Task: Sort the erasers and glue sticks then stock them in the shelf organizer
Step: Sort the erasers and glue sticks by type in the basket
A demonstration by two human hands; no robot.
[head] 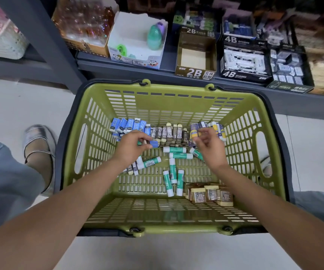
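Observation:
A green plastic basket (173, 90) stands on the floor before the shelf. Along its far wall lie blue erasers (128, 125), brown 2B erasers (173, 133) and yellow-purple erasers (218, 130). Several green-and-white glue sticks (180, 155) are scattered across the middle. Gold-wrapped erasers (210, 193) are piled at the near right. My left hand (132, 148) is down in the basket, fingers pinched on a blue eraser (154, 143). My right hand (209, 146) hovers by the yellow-purple erasers with fingers curled apart and nothing seen in them.
On the low grey shelf sit an empty brown 2B box (196, 55), a 4B box of white erasers (243, 61), a white panda box (135, 41) holding a green bottle-shaped item, and more stock to the right. A silver shoe (38, 141) stands left of the basket.

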